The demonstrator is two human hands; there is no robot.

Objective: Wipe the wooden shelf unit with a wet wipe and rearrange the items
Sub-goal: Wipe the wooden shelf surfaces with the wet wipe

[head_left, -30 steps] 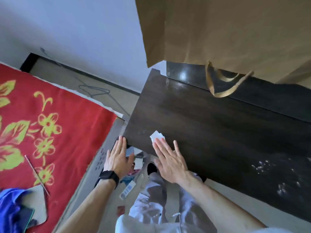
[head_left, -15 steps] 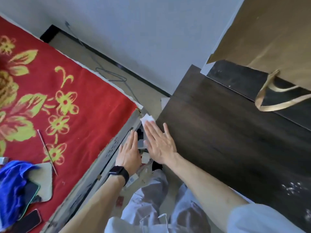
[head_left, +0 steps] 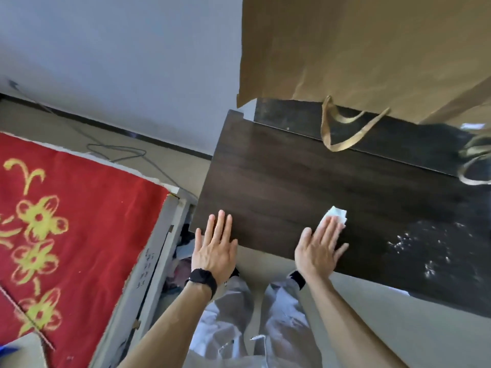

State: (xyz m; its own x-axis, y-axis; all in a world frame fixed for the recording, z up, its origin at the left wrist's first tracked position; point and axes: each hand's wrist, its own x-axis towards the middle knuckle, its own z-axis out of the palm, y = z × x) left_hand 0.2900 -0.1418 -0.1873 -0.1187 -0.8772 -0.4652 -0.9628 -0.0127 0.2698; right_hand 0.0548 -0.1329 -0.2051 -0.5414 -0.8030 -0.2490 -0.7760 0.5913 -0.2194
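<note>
Wet wipe (head_left: pixel 336 214), crumpled white, under flat right hand (head_left: pixel 317 252) on dark woodgrain shelf (head_left: pixel 292 181) (dusty, perhaps); left hand (head_left: pixel 214 251) also flat.

We have the wet wipe (head_left: pixel 335 213) on the shelf unit (head_left: pixel 292 187) under our right hand (head_left: pixel 317 252), left hand (head_left: pixel 214 249) leftward, paper bag (head_left: pixel 358 49) behind.

The right hand (head_left: pixel 317 251) covers most of the wet wipe (head_left: pixel 338 213).

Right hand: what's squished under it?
A white wet wipe, pressed flat onto the wooden shelf top by the right hand. Only its far end peeks out; the rest is covered.
</note>
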